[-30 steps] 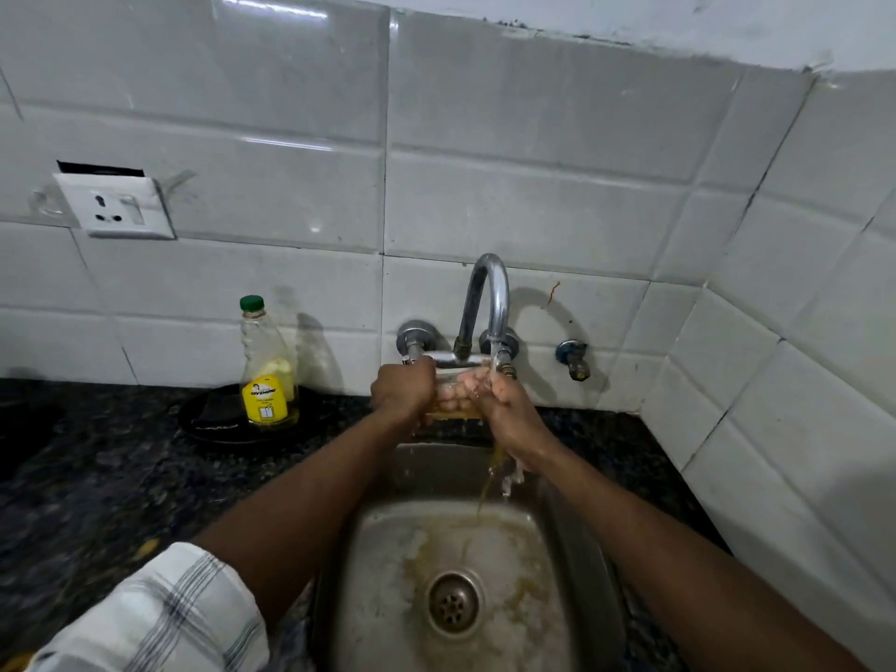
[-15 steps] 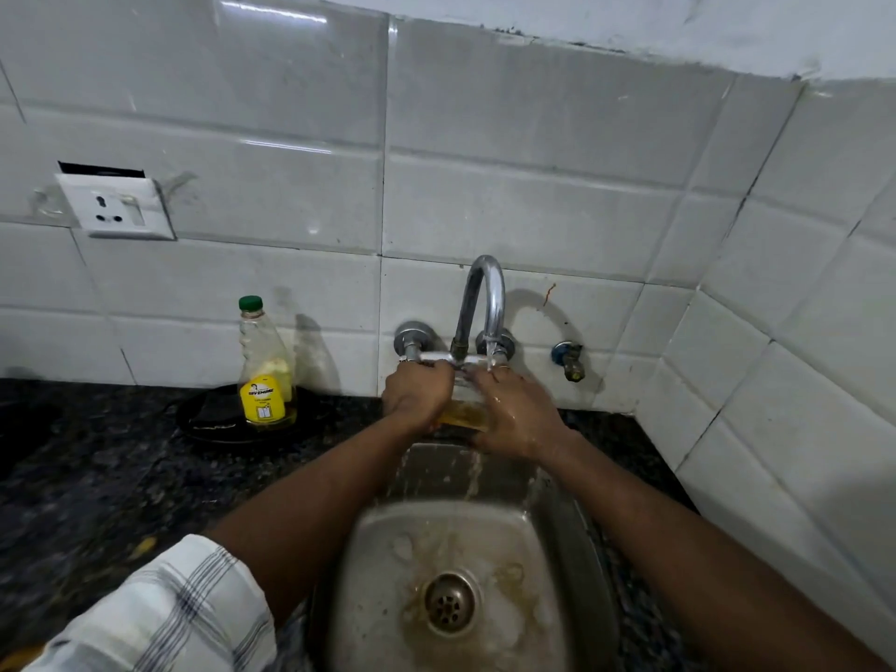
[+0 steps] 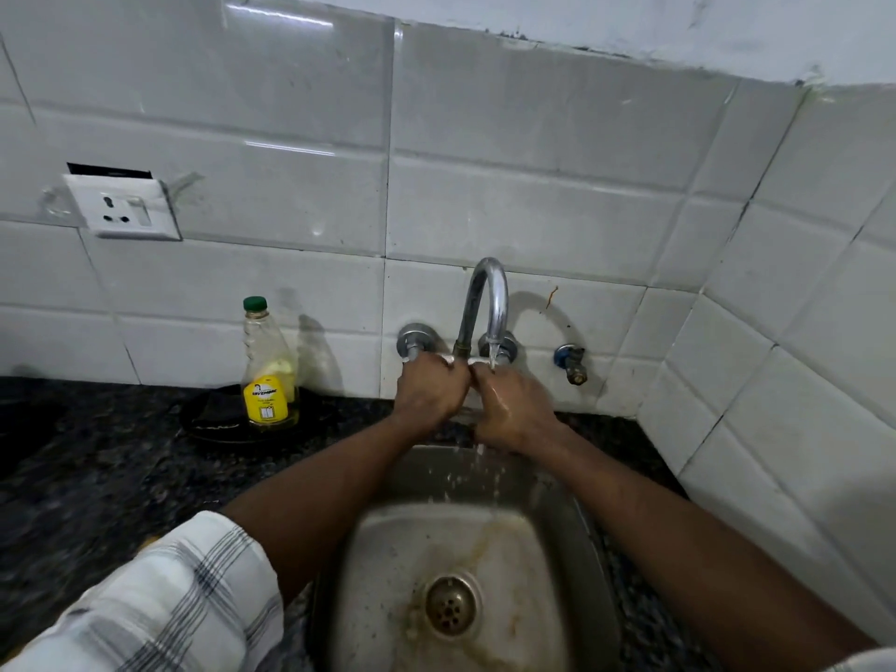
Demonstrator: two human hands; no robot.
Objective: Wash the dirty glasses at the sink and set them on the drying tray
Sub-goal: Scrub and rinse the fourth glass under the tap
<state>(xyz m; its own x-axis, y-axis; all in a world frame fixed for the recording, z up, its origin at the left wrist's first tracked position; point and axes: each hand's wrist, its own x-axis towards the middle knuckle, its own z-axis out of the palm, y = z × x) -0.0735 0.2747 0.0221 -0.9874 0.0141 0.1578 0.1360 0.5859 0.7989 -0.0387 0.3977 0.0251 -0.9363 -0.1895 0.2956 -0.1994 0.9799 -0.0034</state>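
Brownish rinse in steel sink (image 3: 577,550) thinned; left hand (image 3: 429,392), right hand (image 3: 516,412) still curled together under chrome tap (image 3: 487,303), glass hidden — rinse nearly clean.

Dim, flat indoor light with glare streaks on the wall tiles (image 3: 291,114) toward 11 o'clock, faucet (image 3: 485,303) shadow cast toward 3 o'clock, wide-angle bowing and blur at edges.

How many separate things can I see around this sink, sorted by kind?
Hands: 2, left hand, right hand
Curved taps: 1, curved tap
Small wall valves: 1, small wall valve
Green-capped bottles: 1, green-capped bottle
Black trays: 1, black tray
Wall sockets: 1, wall socket
Steel sinks: 1, steel sink
Total: 8
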